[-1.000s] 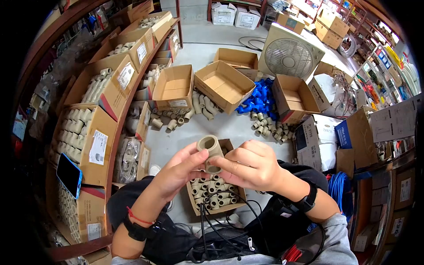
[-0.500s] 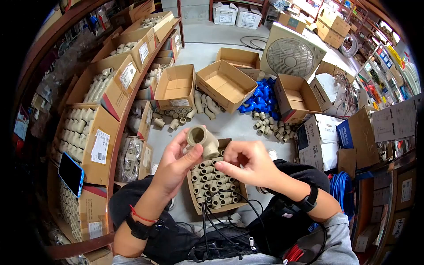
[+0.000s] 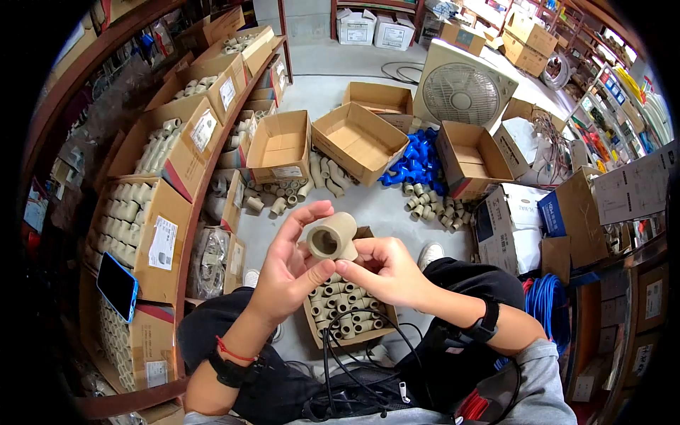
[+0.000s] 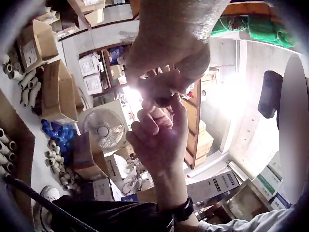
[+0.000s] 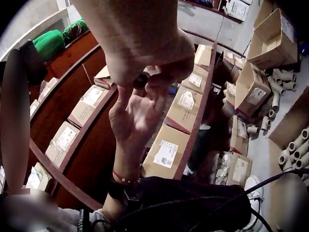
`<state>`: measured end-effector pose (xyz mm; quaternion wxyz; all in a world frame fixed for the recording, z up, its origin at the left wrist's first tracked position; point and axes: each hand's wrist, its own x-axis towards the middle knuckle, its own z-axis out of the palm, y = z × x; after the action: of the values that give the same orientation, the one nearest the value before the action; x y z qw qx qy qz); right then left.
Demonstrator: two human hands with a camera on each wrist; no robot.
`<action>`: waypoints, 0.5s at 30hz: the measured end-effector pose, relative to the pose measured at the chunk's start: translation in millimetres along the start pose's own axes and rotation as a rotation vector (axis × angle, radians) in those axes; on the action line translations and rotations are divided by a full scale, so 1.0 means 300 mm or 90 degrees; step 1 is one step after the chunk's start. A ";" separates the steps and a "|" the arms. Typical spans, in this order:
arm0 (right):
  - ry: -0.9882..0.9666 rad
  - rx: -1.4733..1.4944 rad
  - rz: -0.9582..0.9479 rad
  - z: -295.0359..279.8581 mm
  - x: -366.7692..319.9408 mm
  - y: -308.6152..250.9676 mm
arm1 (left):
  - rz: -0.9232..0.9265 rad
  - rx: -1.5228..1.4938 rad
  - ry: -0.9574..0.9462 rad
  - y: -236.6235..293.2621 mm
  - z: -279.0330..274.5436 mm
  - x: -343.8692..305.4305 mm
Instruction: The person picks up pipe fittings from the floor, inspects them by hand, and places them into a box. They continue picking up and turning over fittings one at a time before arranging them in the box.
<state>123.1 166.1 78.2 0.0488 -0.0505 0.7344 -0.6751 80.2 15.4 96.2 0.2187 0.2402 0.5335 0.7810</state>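
Note:
Between my two hands is a beige plastic pipe tee (image 3: 341, 230), its open end facing back toward me. My left hand (image 3: 287, 265) holds it from the left, the thumb below the opening and the fingers behind. On the other side my right hand (image 3: 393, 273) pinches the side branch between thumb and fingers. Directly beneath is a cardboard box (image 3: 365, 232) packed with rows of similar beige fittings (image 3: 347, 304). In the left wrist view the tee is dark and mostly hidden between the hands.
Shelves with boxes of fittings (image 3: 127, 212) line the left, a phone (image 3: 117, 286) leaning there. Ahead are cardboard boxes (image 3: 280, 145), loose beige elbows (image 3: 419, 205), blue fittings (image 3: 411, 163) and a box fan (image 3: 464, 92). Black cables (image 3: 368, 312) loop over the box at my lap.
The tee has been turned over between my hands. My right hand was off it half a second ago and now pinches its branch; my left hand has kept hold.

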 end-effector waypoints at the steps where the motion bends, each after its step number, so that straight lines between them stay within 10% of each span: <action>1: -0.003 -0.015 -0.008 -0.002 0.000 0.003 | 0.002 0.002 0.001 0.003 0.003 -0.001; 9: 0.011 0.077 -0.086 0.004 -0.011 -0.002 | 0.109 0.071 -0.055 -0.002 -0.003 0.003; 15: 0.002 0.056 -0.194 -0.001 -0.017 -0.010 | -0.057 0.012 -0.044 -0.019 -0.002 -0.008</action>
<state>128.0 166.8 81.2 -0.0531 -0.1584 0.6882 -0.7060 82.3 15.2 90.2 0.2696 0.2452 0.5429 0.7566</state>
